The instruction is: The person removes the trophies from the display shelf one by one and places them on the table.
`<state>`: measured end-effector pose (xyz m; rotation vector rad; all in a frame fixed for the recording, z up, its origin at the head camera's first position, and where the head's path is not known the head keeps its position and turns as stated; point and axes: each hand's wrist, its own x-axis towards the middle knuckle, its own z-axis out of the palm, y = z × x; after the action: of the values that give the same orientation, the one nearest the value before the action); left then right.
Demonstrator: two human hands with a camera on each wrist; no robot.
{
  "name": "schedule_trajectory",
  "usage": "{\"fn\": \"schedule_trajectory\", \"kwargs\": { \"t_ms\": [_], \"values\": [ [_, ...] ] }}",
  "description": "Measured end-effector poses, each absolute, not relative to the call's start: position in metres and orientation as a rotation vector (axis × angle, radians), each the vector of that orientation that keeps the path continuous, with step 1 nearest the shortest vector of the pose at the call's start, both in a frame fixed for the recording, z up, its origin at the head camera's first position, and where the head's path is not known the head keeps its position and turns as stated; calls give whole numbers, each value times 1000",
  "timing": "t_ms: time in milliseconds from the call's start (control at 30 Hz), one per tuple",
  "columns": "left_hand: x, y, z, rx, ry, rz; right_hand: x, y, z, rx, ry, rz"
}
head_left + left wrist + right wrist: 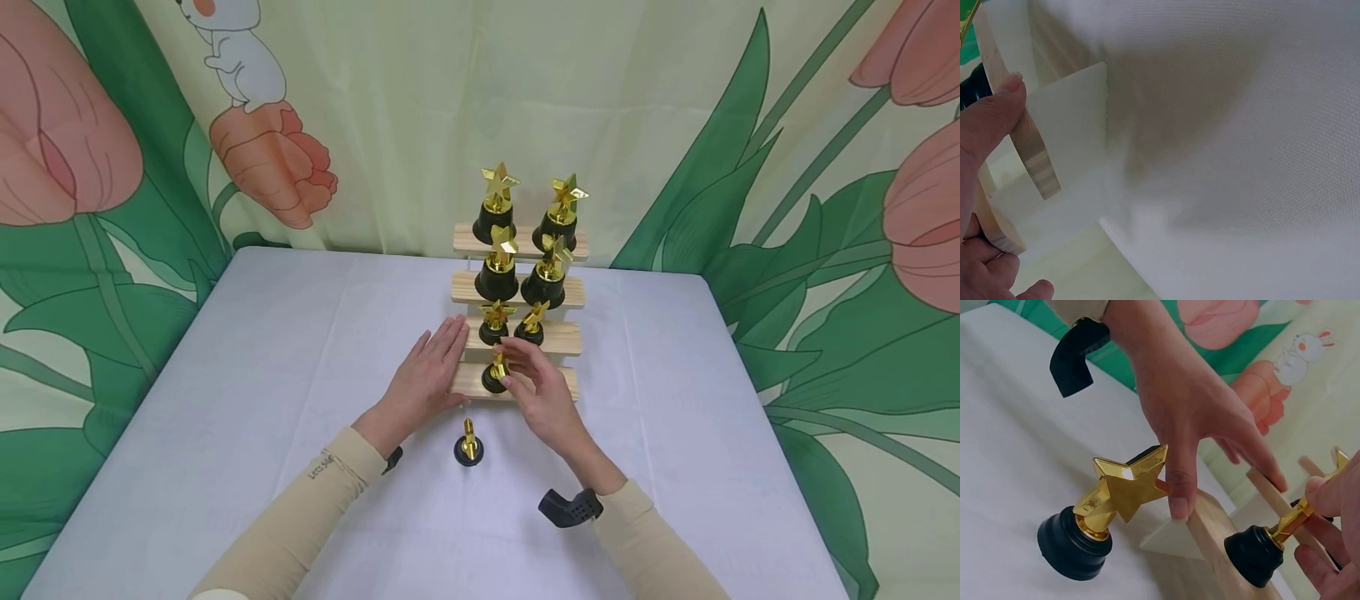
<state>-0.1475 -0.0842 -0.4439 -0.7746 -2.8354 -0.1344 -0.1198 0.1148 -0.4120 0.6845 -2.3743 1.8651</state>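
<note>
On the lowest plank of a stepped wooden stand [557, 383] stands a small trophy [492, 381] with a gold star and a black base. My right hand [546, 400] pinches this trophy by its gold top, fingertips and thumb around the star, in the head and right wrist views. At the stand's left side, my left hand [426, 377] rests with fingers extended along the plank ends. In the left wrist view its thumb [1007, 103] touches one plank end. Another small star trophy [1072, 544] stands upright on the white cloth in front of the stand.
Pairs of star trophies stand on the three higher planks; the upper two pairs, such as the trophy [496, 279], are larger. White side panels [1075, 115] support the planks. A curtain [420, 125] printed with tulips and a rabbit hangs behind the table [300, 333].
</note>
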Motion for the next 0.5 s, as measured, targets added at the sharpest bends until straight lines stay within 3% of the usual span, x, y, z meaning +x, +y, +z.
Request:
{"fn": "schedule_trajectory", "kwargs": {
  "t_ms": [500],
  "values": [
    [-148,-84,-443,-771,-2849,-159,-116,121,-408,662,-2396,1801]
  ]
}}
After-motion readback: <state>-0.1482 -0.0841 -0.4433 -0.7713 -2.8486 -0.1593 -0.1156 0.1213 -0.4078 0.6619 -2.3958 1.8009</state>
